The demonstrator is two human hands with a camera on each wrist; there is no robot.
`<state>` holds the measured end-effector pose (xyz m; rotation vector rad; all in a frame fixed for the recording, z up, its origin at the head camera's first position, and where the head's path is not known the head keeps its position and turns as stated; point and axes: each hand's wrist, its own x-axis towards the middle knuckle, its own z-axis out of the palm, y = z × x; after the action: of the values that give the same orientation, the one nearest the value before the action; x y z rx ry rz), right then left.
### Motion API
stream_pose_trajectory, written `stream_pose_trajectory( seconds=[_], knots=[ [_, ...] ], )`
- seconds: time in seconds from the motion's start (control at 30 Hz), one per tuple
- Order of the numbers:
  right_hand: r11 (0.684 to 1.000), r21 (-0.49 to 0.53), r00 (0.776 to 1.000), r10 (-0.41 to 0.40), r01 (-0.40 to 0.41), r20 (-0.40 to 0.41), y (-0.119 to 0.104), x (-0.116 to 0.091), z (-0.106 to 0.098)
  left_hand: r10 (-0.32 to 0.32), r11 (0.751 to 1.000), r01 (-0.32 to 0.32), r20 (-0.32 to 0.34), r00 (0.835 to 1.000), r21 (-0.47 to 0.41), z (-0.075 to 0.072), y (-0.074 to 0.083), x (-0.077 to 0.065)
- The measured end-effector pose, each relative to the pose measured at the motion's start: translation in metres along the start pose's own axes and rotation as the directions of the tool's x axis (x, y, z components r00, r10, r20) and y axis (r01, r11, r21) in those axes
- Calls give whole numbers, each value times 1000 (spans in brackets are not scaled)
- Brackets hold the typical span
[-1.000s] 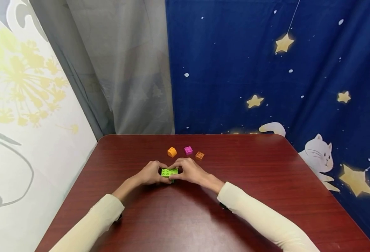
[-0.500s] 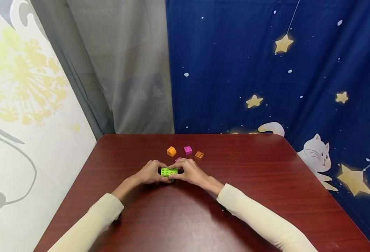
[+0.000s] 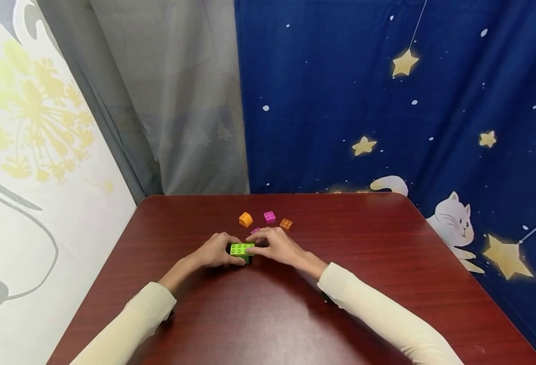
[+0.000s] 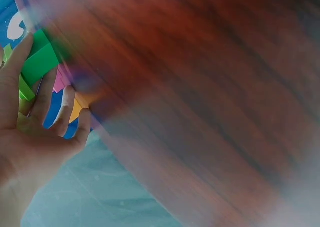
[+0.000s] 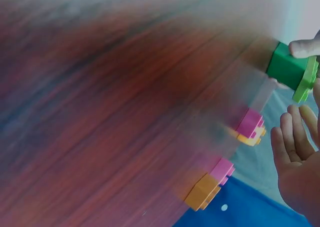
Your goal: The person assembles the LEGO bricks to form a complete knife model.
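A lime-green toy building brick [image 3: 238, 249] sits on top of a dark green brick [image 5: 288, 67], close over the table. From the left side, my left hand [image 3: 216, 250] holds this stack between thumb and fingers. On the right, my right hand [image 3: 278, 247] has its thumb at the stack's near corner. Its other fingers [image 5: 288, 137] are spread away from the stack in the right wrist view. Seen from the left wrist, the dark green brick [image 4: 42, 62] lies between the left thumb and fingers.
Beyond the hands lie a yellow-orange curved brick [image 3: 246, 219], a magenta brick [image 3: 269, 217] and a brownish-orange brick [image 3: 286, 223]. A second magenta brick [image 3: 255, 231] is partly covered by the right hand. Curtains hang behind the dark red table [image 3: 268, 314].
My right fingers have loosened and drawn back slightly from the green stack, uncovering more of it. The second magenta brick has come into view behind the right hand.
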<state>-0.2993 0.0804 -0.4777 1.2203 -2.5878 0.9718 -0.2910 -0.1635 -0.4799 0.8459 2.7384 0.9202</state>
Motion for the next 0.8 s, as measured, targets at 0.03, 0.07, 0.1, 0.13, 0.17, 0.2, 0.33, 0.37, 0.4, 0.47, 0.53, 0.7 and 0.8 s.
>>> stream_pose_trajectory(
  seconds=[0.03, 0.07, 0.1, 0.13, 0.17, 0.2, 0.33, 0.37, 0.4, 0.47, 0.53, 0.7, 0.8],
  knots=[
    [1000, 10, 1000, 10, -10, -6, 2, -1, -2, 2, 1000, -2, -1, 1000, 8, 0, 0, 0],
    [1000, 23, 1000, 12, -12, -17, 4, -2, -3, 2, 1000, -2, -2, 1000, 16, 0, 0, -1],
    [1000, 25, 1000, 16, -15, -24, 6, -3, -4, 7, 1000, -7, -6, 1000, 23, 0, 0, -1],
    [1000, 25, 999, 17, -17, -32, 8, -4, -6, 13, 1000, -12, -10, 1000, 29, 0, -1, -2],
    [1000, 24, 999, 18, -17, -41, 10, -5, -7, 17, 999, -16, -13, 1000, 31, 0, -1, -3],
    [1000, 17, 999, 19, -18, -50, 12, -6, -8, 21, 999, -20, -15, 1000, 33, 0, -1, -3],
    [999, -29, 996, 34, -36, -78, 20, -8, -12, 35, 999, -34, -30, 999, 31, 0, 0, -6],
    [998, -37, 996, 40, -44, -81, 22, -8, -12, 40, 999, -39, -35, 999, 28, -1, 0, -6],
    [998, -45, 995, 50, -54, -84, 24, -8, -13, 46, 999, -44, -41, 998, 28, -1, 1, -7],
    [996, -51, 994, 70, -75, -85, 27, -7, -13, 62, 998, -61, -56, 997, 22, -2, 3, -7],
    [994, -48, 992, 92, -96, -85, 30, -5, -13, 77, 997, -76, -69, 995, 11, -3, 5, -7],
    [990, -35, 989, 133, -136, -69, 36, 0, -9, 82, 996, -83, -84, 993, -10, -6, 8, -7],
    [986, -48, 986, 160, -162, -44, 39, 4, -7, 71, 997, -73, -84, 994, -18, -6, 8, -8]
  ],
)
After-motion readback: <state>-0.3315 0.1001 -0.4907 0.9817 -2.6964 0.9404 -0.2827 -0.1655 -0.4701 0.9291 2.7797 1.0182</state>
